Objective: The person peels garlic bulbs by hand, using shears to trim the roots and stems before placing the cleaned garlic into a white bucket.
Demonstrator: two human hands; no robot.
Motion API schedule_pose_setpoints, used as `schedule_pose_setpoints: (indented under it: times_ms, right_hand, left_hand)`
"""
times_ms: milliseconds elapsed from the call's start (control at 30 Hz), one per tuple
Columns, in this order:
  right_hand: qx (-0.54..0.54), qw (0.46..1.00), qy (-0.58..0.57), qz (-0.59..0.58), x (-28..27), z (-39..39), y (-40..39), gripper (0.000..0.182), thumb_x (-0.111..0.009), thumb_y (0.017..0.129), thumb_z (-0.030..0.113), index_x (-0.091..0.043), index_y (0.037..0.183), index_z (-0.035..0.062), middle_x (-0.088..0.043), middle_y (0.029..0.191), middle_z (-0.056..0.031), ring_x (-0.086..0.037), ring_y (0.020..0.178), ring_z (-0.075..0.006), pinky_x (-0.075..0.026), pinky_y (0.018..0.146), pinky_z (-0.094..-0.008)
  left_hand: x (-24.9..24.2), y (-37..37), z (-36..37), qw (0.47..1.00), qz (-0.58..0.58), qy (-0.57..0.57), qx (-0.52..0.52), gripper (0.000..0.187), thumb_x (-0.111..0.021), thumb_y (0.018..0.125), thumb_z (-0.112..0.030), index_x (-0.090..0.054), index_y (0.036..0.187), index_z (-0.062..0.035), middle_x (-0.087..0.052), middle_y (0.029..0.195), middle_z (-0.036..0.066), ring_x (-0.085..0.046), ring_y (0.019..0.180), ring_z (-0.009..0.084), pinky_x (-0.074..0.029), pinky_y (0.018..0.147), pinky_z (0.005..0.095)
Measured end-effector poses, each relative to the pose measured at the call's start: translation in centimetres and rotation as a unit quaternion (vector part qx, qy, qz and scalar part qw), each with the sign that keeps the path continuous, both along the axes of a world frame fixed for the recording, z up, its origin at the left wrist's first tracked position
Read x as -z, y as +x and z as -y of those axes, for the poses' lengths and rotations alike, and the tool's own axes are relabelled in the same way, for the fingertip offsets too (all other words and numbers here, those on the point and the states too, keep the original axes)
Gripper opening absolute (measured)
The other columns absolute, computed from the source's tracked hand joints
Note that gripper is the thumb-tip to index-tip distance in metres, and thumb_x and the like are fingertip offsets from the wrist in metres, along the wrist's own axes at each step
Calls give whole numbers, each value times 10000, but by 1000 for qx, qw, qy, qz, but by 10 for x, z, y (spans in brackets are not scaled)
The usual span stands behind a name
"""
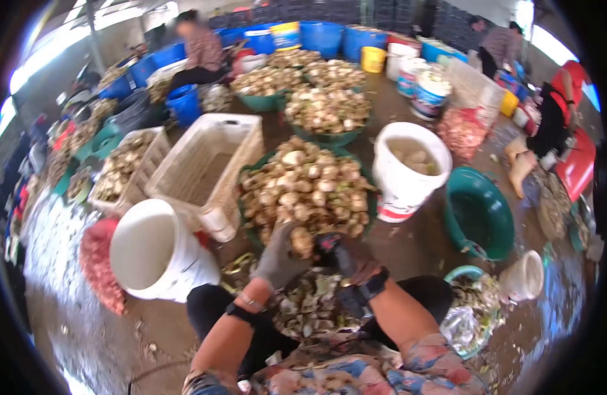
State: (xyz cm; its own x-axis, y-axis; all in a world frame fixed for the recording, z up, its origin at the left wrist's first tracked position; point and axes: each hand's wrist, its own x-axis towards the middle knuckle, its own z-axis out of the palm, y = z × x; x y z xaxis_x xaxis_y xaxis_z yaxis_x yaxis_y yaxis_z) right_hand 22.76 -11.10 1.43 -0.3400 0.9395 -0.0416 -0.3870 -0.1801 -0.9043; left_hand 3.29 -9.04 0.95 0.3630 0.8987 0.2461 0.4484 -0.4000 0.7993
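Note:
My left hand (278, 257), in a grey glove, is closed round a knobbly pale-brown root vegetable (303, 242). Right beside it, my right hand (364, 268) grips a black handheld tool (336, 253) with a red detail; its working end is blurred close to the vegetable. Just beyond both hands, a heap of similar root vegetables (306, 187) fills a green basin (366, 161). Between my knees lies a pile of leafy trimmings (310, 306).
To the left stand a white bucket (145, 247), a cream plastic crate (208, 158) and a red net sack (101, 263). A white bucket of water (408, 178) and a green tub (480, 214) are on the right. People (203, 49) sit farther back.

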Motion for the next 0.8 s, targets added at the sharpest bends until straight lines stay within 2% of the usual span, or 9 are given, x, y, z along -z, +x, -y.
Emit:
schedule_pose_setpoints:
  times_ms: [67,133,200,333,467,533,600,733,800]
  right_hand:
    - [-16,898,125,423,-50,23,9,267,-456,930,173,-568,1128,34,-612,1062,-90,-595,941,-183,-478,853,-324]
    - [165,897,268,309,60,12,17,247,-445,917,184,-630,985,35,-625,984,-133,-595,915,-262,-460,816,-365]
    - [-20,878,200,434,3,22,28,185,-488,863,119,-635,933,32,-607,931,-165,-587,866,-297,-456,779,-374]
    - [40,888,262,376,33,28,36,153,-492,841,87,-625,896,33,-618,844,-114,-586,759,-265,-455,728,-339]
    - [70,930,126,337,102,13,33,183,-511,854,101,-601,998,33,-618,893,-97,-582,767,-232,-453,735,-340]
    - [22,996,-24,-85,120,21,36,340,-537,850,142,-543,1174,41,-582,1132,-102,-577,985,-207,-450,878,-311]
    - [96,842,334,412,57,42,43,366,-554,865,168,-525,1208,43,-571,1170,-82,-568,1033,-195,-442,926,-308]
    - [146,841,330,404,77,31,37,357,-541,894,218,-527,1190,18,-592,1113,-99,-552,1009,-166,-433,887,-296]
    - [96,989,75,86,39,38,26,336,-536,899,207,-538,1175,16,-591,1126,-95,-559,988,-173,-436,879,-308]
  left_hand:
    - [-20,15,16,963,216,-154,49,769,-797,651,-86,-370,1285,0,-546,1146,140,-560,1041,225,-477,861,330]
    - [-7,20,20,986,148,-57,52,712,-765,676,-15,-381,1276,-1,-583,1070,106,-588,954,178,-504,801,304]
    - [27,17,14,988,123,-77,50,662,-727,712,8,-378,1274,4,-583,1063,105,-590,937,173,-501,807,298]
    - [-6,40,38,905,281,-317,38,553,-662,804,-110,-406,1283,-7,-580,1054,112,-572,964,191,-486,823,352]
    - [20,43,34,712,506,-468,133,370,-526,903,-251,-493,1170,3,-596,1062,146,-601,954,269,-505,817,390]
    - [33,41,32,758,452,-458,105,376,-556,907,-322,-517,1157,-44,-599,1013,81,-603,886,192,-516,684,320]
    - [4,62,44,889,361,-280,28,386,-614,888,-192,-491,1201,-3,-590,1061,66,-601,869,140,-508,720,269]
    - [2,64,44,906,351,-236,5,430,-617,893,-235,-485,1219,12,-592,1049,71,-590,867,133,-491,735,264]
    - [15,58,34,856,369,-361,0,449,-605,898,-297,-498,1208,10,-597,1055,79,-600,861,143,-492,735,259]
